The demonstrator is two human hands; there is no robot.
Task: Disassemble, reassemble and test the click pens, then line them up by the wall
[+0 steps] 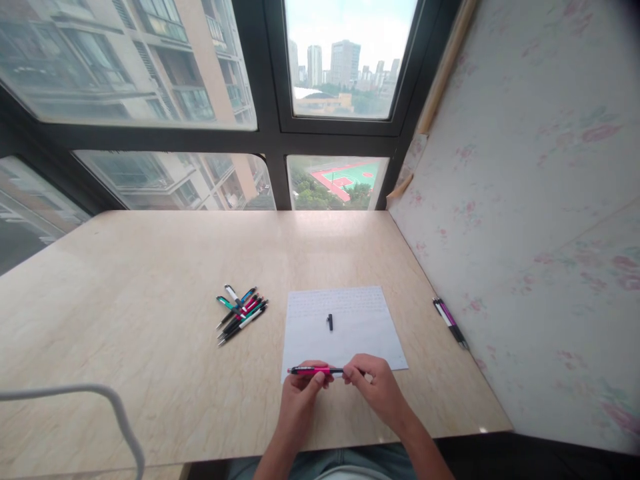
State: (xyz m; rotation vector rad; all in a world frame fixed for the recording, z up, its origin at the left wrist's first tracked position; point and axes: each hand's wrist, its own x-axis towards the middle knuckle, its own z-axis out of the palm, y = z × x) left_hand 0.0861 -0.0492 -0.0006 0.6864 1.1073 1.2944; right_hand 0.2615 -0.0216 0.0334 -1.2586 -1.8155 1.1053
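Note:
My left hand [306,393] is closed around a pink and black pen [313,371], held level just above the near edge of a sheet of paper [360,343]. A thin dark part sticks out of the barrel's right end. My right hand [370,383] pinches that part between thumb and fingers, which partly hide its tip. On the sheet, in front of both hands, lies a small black piece [330,323] that looks like a pen's grip section. Handwritten lines run across the upper part of the paper.
A loose pile of several pens [243,317] in mixed colours lies left of the paper. A few more pens [450,323] rest by the wallpapered wall on the right. A grey curved tube [117,407] crosses the near left. Windows stand behind the stone-patterned tabletop [150,280].

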